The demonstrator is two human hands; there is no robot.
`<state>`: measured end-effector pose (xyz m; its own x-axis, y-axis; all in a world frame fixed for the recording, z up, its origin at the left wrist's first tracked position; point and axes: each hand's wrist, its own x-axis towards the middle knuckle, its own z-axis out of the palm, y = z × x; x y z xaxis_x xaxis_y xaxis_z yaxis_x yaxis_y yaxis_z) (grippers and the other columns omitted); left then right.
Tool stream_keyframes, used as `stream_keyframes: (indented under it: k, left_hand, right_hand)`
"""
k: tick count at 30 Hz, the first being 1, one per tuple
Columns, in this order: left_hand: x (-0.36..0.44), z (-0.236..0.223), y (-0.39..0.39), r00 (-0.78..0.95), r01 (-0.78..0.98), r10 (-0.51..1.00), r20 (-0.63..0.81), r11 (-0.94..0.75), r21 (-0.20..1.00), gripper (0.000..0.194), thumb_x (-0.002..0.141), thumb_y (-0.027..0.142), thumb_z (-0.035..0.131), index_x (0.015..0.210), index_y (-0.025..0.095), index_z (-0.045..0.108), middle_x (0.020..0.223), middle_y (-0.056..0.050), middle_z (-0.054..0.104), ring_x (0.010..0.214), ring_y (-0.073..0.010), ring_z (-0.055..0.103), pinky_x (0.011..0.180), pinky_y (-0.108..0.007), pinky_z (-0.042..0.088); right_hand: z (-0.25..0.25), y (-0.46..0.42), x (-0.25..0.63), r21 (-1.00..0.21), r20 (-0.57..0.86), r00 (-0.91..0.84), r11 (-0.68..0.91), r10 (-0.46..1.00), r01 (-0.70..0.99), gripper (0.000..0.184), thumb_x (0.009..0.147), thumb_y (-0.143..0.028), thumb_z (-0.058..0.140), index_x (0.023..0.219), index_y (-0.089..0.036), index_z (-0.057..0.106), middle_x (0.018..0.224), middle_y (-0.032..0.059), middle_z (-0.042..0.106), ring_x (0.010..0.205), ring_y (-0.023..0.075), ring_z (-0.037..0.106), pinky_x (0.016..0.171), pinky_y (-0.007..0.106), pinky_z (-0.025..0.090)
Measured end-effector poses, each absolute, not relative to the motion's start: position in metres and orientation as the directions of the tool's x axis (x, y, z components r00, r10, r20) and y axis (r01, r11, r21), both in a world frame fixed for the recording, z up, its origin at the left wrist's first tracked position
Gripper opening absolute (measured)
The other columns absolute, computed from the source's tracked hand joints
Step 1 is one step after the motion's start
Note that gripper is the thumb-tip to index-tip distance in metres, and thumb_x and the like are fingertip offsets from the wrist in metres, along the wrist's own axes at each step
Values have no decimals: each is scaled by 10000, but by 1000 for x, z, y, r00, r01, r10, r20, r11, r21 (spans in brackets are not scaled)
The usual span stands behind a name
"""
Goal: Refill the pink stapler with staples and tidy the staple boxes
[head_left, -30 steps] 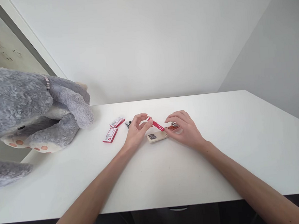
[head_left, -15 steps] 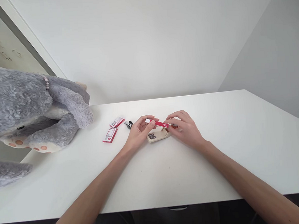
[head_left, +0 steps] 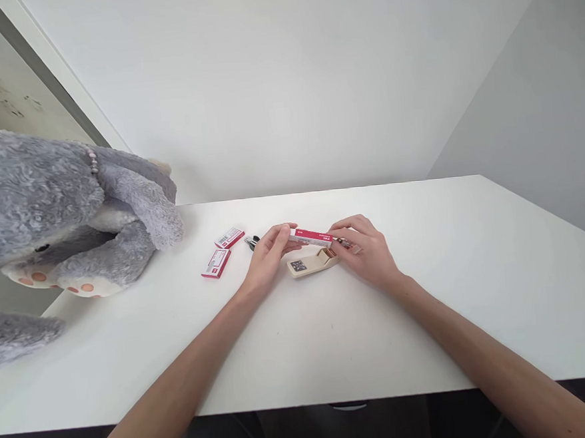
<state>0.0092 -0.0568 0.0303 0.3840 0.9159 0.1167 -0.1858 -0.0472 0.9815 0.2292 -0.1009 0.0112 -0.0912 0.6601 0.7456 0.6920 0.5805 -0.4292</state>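
A long red and white staple box (head_left: 312,237) is held level above the table between both hands. My left hand (head_left: 269,254) pinches its left end with fingers and thumb. My right hand (head_left: 367,250) grips its right end with curled fingers. Just below the box lies a beige stapler (head_left: 310,264) with a dark sticker on its near end. Something reddish shows under my right fingers, too hidden to name.
Two small red and white boxes (head_left: 228,237) (head_left: 216,264) lie to the left on the white table (head_left: 331,336). A small black and metal object (head_left: 251,240) sits by my left hand. A large grey plush toy (head_left: 66,215) fills the left side.
The red box was tilted with its right end down; both hands have turned it level and raised it slightly above the stapler.
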Motion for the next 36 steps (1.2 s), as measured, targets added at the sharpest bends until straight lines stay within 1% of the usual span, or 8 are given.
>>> stream_keyframes:
  k: [3, 8, 15, 20, 25, 27, 31, 36]
  left_hand:
    - [9, 29, -55, 365, -206, 927, 82, -6, 978, 469, 918, 607, 658, 1124, 187, 681, 1090, -87, 762, 1104, -250, 700, 1056, -427, 497]
    - [9, 28, -53, 362, -260, 931, 45, 55, 964, 415, 885, 587, 709, 978, 183, 686, 1077, -68, 760, 1116, -246, 691, 1083, -437, 479]
    - [9, 27, -53, 414, -244, 910, -3, 114, 963, 442, 897, 598, 691, 1010, 171, 681, 1118, -98, 772, 1128, -247, 698, 1063, -454, 507]
    - [8, 26, -54, 448, -204, 893, -35, 141, 969, 445, 900, 592, 697, 1049, 175, 665, 1143, -106, 776, 1098, -251, 724, 1049, -461, 534]
    - [7, 23, -53, 481, -191, 874, -66, 178, 965, 399, 899, 567, 715, 972, 185, 624, 1175, -107, 769, 1053, -258, 759, 1046, -448, 547]
    - [7, 22, -52, 484, -189, 872, -71, 184, 965, 388, 894, 554, 729, 944, 190, 605, 1157, -100, 772, 1046, -261, 765, 1056, -445, 544]
    - [6, 21, -51, 492, -171, 866, -87, 193, 966, 389, 893, 555, 731, 971, 195, 604, 1098, -92, 785, 1049, -259, 766, 1089, -450, 520]
    - [7, 25, -53, 495, -159, 863, -99, 202, 966, 415, 854, 556, 772, 983, 193, 617, 1089, -95, 789, 1023, -257, 769, 1114, -473, 489]
  right_hand:
    - [13, -102, 228, -522, 699, -47, 554, 713, 648, 179, 952, -198, 596, 978, -290, 747, 1023, 67, 716, 981, 265, 616, 767, 447, 570]
    - [16, -103, 227, -703, 570, 13, 479, 821, 525, 142, 927, -267, 630, 945, -295, 768, 1056, 81, 714, 1051, 278, 612, 592, 366, 585]
    - [22, -104, 228, -856, 436, 50, 396, 899, 331, 134, 900, -317, 643, 841, -275, 755, 1087, 85, 700, 1088, 271, 626, 621, 354, 624]
    - [25, -104, 231, -920, 353, 62, 334, 933, 205, 199, 908, -398, 641, 804, -259, 738, 1093, 74, 689, 1104, 265, 628, 659, 354, 651]
    - [26, -105, 232, -967, 251, 85, 245, 964, 71, 243, 892, -434, 664, 758, -232, 685, 1164, 55, 684, 961, 241, 693, 661, 360, 654]
    - [27, -105, 233, -974, 226, 95, 222, 970, 50, 257, 890, -430, 663, 736, -225, 664, 1174, 49, 691, 954, 240, 702, 674, 356, 648]
    - [29, -105, 233, -978, 210, 98, 207, 973, 42, 267, 884, -415, 648, 706, -216, 630, 1133, 44, 707, 985, 241, 691, 712, 352, 643]
    - [29, -106, 233, -977, 215, 76, 215, 974, 13, 258, 878, -381, 615, 684, -214, 587, 1072, 39, 714, 933, 226, 683, 690, 363, 644]
